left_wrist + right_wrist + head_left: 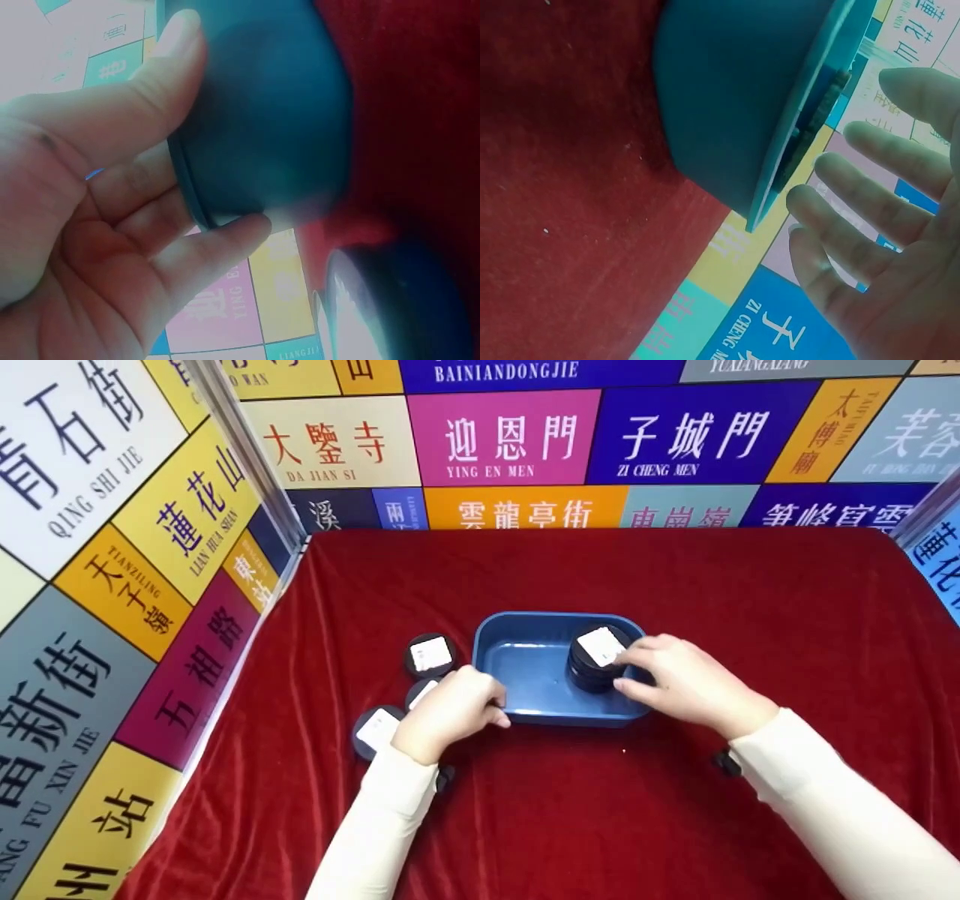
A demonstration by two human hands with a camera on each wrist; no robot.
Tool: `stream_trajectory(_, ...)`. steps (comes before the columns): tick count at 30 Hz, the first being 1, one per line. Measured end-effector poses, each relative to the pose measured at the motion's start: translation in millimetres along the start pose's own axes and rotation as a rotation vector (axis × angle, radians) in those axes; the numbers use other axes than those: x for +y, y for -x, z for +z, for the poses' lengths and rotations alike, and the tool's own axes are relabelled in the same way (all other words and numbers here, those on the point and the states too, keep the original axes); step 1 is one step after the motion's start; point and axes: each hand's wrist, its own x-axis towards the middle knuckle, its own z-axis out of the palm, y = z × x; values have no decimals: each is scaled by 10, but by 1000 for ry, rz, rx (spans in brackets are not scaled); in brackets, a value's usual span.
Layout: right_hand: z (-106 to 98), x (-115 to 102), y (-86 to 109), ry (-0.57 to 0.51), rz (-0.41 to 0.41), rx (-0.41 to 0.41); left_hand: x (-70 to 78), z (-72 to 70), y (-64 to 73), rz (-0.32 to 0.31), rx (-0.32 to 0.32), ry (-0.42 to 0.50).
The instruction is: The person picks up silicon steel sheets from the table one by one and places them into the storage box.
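A blue rectangular plastic box (pixel 529 679) sits on a red cloth. My left hand (pixel 457 705) grips its left end; in the left wrist view the thumb lies on the wall of the box (pixel 262 112) and the other fingers are at the rim. Inside the right end stands a stack of black round discs (pixel 592 671), the top one bearing a white label. Beside that stack and over the right rim hovers my right hand (pixel 682 679). The right wrist view shows this hand (pixel 885 217) with loosely spread fingers, apart from the box (pixel 720 97).
Left of the box lie three more dark discs with white labels: one at the back (pixel 431 654), one partly hidden by the left hand (pixel 421 690), one nearer me (pixel 375 733). Panels with Chinese lettering (pixel 502 439) border the cloth-covered table (pixel 622 810) behind and at the sides.
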Motion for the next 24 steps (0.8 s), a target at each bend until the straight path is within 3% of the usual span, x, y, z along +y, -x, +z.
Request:
stream_trajectory(16,80,-60,293,21,-58,49,55,-8,10,8,-2,-21)
stream_trajectory(24,189,-73,377,34,-138,110,59,5,-4,27,7,-43)
